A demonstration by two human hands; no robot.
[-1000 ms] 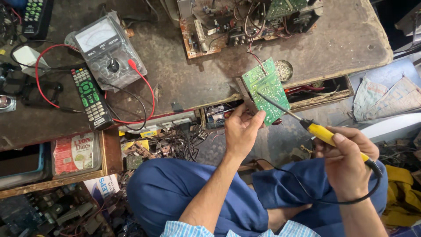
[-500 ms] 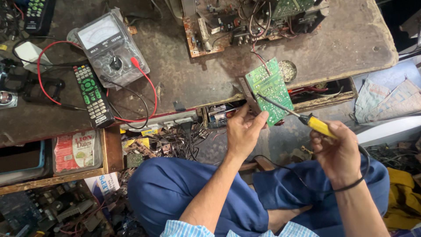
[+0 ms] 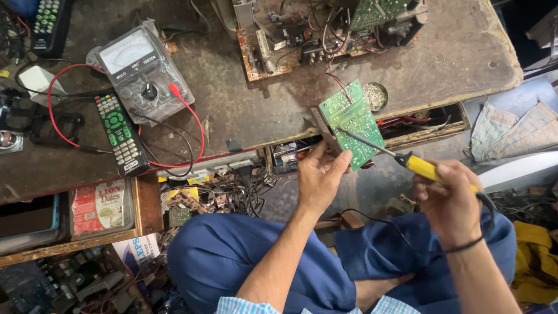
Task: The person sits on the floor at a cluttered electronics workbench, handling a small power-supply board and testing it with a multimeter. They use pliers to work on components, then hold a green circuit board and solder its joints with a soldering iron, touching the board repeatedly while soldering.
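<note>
My left hand (image 3: 317, 177) grips the lower edge of a green circuit board (image 3: 351, 119) and holds it tilted over the front edge of the worn workbench (image 3: 250, 116). My right hand (image 3: 450, 200) is closed around the yellow handle of a soldering iron (image 3: 421, 167). The iron's thin metal tip rests on the board's middle. A dark cord runs from the iron's handle down over my right wrist.
On the bench lie an analog multimeter (image 3: 142, 70) with red and black leads, a black remote control (image 3: 119, 134), an open electronics chassis (image 3: 325, 32) and a small round tin (image 3: 375, 96). Below the bench are tangled wires and boxes. Folded cloth (image 3: 514, 128) lies right.
The view has shifted a little. My right hand with the soldering iron has moved left toward the board, and the board sits slightly higher against the bench edge.
</note>
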